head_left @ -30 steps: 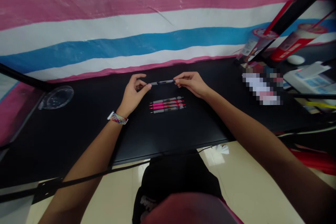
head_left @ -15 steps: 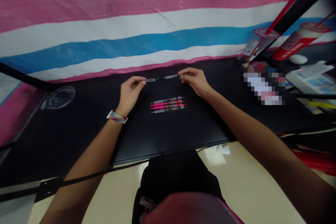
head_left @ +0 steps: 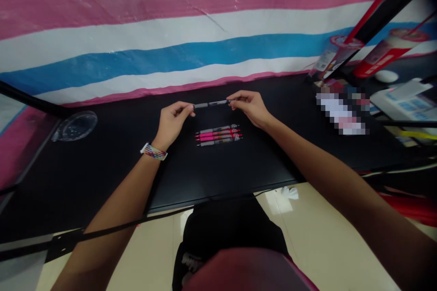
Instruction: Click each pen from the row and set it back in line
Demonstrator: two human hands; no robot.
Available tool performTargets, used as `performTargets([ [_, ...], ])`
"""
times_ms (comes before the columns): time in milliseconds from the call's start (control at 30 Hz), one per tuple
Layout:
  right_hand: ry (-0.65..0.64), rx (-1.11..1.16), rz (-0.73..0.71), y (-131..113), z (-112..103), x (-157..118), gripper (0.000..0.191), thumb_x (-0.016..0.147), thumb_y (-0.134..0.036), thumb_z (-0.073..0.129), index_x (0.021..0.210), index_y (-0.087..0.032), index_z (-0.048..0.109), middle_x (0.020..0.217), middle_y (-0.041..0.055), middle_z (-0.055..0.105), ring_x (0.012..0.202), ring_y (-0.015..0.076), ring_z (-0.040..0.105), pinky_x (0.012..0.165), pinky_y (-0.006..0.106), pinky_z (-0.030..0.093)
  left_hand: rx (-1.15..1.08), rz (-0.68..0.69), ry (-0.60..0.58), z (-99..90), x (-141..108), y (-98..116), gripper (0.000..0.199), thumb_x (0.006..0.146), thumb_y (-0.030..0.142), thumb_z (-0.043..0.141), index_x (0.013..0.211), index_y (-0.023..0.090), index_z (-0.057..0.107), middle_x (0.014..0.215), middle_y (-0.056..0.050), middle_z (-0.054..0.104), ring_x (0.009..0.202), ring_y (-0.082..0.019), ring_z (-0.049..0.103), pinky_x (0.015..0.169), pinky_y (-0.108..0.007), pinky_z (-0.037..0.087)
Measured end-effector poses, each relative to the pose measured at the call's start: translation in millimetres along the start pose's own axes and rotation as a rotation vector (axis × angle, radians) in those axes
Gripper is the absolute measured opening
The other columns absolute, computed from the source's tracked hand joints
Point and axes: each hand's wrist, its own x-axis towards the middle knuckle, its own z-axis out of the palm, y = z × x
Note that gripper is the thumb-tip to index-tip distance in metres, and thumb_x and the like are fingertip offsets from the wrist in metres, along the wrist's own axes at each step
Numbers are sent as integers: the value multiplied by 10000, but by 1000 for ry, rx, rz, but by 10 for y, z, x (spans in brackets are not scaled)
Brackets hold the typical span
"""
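Note:
A pen (head_left: 217, 102) is held level above the black table between my two hands. Its grey grip part lies to the left and its clear barrel to the right, with a short dark stretch between; whether these parts are joined I cannot tell. My left hand (head_left: 173, 120) pinches the grey end, while my right hand (head_left: 251, 107) pinches the barrel's far end between thumb and fingers. Just below, several pens lie side by side in a row: a grey pen (head_left: 218, 129) at the back, pink pens (head_left: 216, 136) in the middle, another grey pen (head_left: 218, 142) in front.
A clear plastic lid (head_left: 75, 126) rests on the black table (head_left: 112, 163) at left. Drink cups with straws (head_left: 336, 57) stand at the back right, near a white rounded object (head_left: 386, 76) and a blurred-out packet (head_left: 343, 111). A striped sheet (head_left: 170, 63) hangs behind.
My hands have come closer together, the left moving right and the right moving slightly left. The dark stretch between the pen's grey part and clear barrel has shortened.

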Motion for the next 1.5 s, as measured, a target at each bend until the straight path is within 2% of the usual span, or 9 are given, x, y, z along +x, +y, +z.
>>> performTargets([
  [167, -12, 5, 55, -5, 42, -26, 259, 753, -361, 946, 964, -229, 873, 905, 60, 794, 836, 209, 689, 870, 422, 604, 103, 64, -30, -9, 0, -3, 453, 1096, 524, 627, 755, 237, 708, 689, -16, 669, 672, -173, 630, 716, -327, 545],
  [300, -7, 48, 78, -5, 34, -8, 224, 758, -343, 942, 942, -235, 872, 893, 58, 791, 844, 206, 689, 850, 410, 599, -12, 94, -55, 17, -11, 14, 272, 941, 422, 842, 1148, 259, 773, 1033, -51, 788, 994, -226, 763, 927, -370, 601],
  [433, -25, 37, 76, -27, 58, -15, 224, 752, -341, 950, 934, -237, 873, 876, 52, 789, 807, 200, 677, 860, 423, 592, -85, 21, -102, 57, -25, 9, 357, 1062, 488, 702, 1339, 265, 742, 868, -31, 759, 861, -218, 778, 926, -399, 602],
  [600, -7, 27, 75, -32, 77, -15, 218, 743, -325, 955, 919, -226, 874, 837, 52, 781, 768, 188, 667, 833, 412, 580, -41, 99, -48, 61, -18, -37, 737, 818, 429, 973, 1470, 293, 657, 1369, -112, 781, 1233, -274, 762, 1020, -394, 592],
  [767, -3, 13, 65, 6, 72, 2, 228, 742, -341, 941, 932, -231, 878, 860, 44, 793, 778, 187, 674, 829, 401, 594, -69, -14, -76, 79, -28, -51, 311, 1056, 442, 708, 1292, 250, 768, 895, -39, 783, 909, -222, 777, 952, -405, 583],
  [933, -13, 21, 27, 22, 87, 3, 225, 744, -335, 938, 929, -220, 881, 841, 39, 796, 766, 182, 680, 813, 390, 588, -118, 88, -42, 111, -41, -23, 550, 845, 287, 916, 1353, 273, 703, 1254, -72, 812, 1114, -231, 773, 977, -366, 581],
  [1033, -6, -6, 15, 14, 94, 0, 211, 762, -330, 926, 942, -232, 877, 867, 40, 799, 797, 192, 687, 842, 407, 596, -67, 17, -69, 109, -48, 12, 255, 977, 417, 819, 1163, 246, 784, 1078, -66, 839, 993, -222, 781, 934, -366, 583],
  [1167, 4, -16, 16, 8, 89, 1, 204, 765, -322, 915, 939, -225, 870, 852, 42, 785, 777, 191, 673, 828, 408, 589, 8, -1, -89, 114, -52, 5, 257, 1019, 450, 764, 899, 227, 802, 826, -37, 797, 802, -203, 739, 818, -350, 565],
  [1500, 1, 78, 71, -7, 109, -4, 206, 742, -312, 918, 907, -207, 855, 818, 37, 776, 759, 176, 664, 783, 375, 559, 8, 116, 19, 146, -88, 32, 138, 924, 304, 870, 1037, 233, 839, 1051, -54, 849, 961, -214, 772, 932, -370, 594],
])
